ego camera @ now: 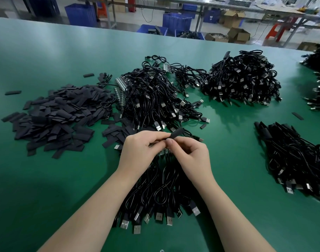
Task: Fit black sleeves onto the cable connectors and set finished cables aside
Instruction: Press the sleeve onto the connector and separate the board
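Note:
My left hand (pixel 141 148) and my right hand (pixel 190 157) meet above the green table (pixel 46 179). Between their fingertips is a black sleeve (pixel 176 133), angled up to the right. My left hand grips the sleeve's near end together with a cable connector that is mostly hidden in my fingers. My right thumb and fingers pinch the sleeve from the right. Under my wrists lies a bundle of black USB cables (pixel 159 197), plugs toward me. A heap of flat black sleeves (pixel 53 117) lies to the left.
A tangled pile of cables (pixel 152 95) sits just beyond my hands. A larger heap of cables (pixel 240 79) lies at the back right. Another batch of cables (pixel 293 157) rests at the right. Blue bins (pixel 175 20) and cardboard boxes stand past the table's far edge.

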`<state>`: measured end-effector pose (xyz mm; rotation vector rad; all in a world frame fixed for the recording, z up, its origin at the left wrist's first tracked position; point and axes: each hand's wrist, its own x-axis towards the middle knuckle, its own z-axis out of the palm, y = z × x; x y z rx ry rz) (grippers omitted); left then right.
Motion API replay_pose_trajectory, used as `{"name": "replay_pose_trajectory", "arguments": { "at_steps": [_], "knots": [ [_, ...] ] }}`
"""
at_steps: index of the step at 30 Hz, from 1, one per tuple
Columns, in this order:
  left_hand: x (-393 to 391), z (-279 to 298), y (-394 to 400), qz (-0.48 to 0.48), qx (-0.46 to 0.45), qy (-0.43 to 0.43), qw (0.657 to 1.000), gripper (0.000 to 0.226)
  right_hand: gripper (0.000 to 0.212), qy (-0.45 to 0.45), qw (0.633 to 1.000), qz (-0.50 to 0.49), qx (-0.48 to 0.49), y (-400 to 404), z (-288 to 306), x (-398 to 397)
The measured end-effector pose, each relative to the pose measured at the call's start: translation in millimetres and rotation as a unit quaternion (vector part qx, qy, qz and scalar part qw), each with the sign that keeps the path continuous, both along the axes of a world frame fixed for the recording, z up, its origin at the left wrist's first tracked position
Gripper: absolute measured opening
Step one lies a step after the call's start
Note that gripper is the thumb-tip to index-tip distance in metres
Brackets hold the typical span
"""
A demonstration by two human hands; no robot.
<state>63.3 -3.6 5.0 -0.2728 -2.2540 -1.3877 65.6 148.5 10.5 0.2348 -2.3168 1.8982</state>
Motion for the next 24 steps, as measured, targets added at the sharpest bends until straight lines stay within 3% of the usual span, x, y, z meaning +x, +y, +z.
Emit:
{"name": "replay_pose_trajectory", "arguments": {
  "at_steps": [6,11,16,18,21,24],
  "knots": [
    [2.0,3.9,1.0,-0.019,-0.051,-0.044,0.998,0.048,0.023,-0.021,0.998,-0.017,-0.063,5.1,1.0,-3.5],
    [-1.6,1.4,-0.8,0.004,-0.119,-0.042,0.992,0.018,0.013,-0.062,0.983,-0.066,-0.161,10.1,2.1,-8.3],
    [-1.0,-1.3,-0.8,-0.001,-0.092,-0.039,0.995,0.015,0.016,-0.031,0.998,-0.001,-0.048,5.5,0.3,-4.6],
    [-0.2,1.4,-0.6,-0.01,-0.085,-0.012,0.996,0.021,0.016,-0.017,0.998,0.0,-0.059,2.1,2.7,-2.5],
    [1.6,6.6,-1.1,-0.01,-0.057,0.023,0.998,0.044,0.009,-0.046,0.977,-0.019,-0.21,6.6,19.0,-2.2],
    [2.8,6.7,-1.3,0.007,-0.009,0.008,1.0,0.05,0.012,-0.054,0.94,-0.042,-0.333,34.1,49.8,-7.7]
  ]
}}
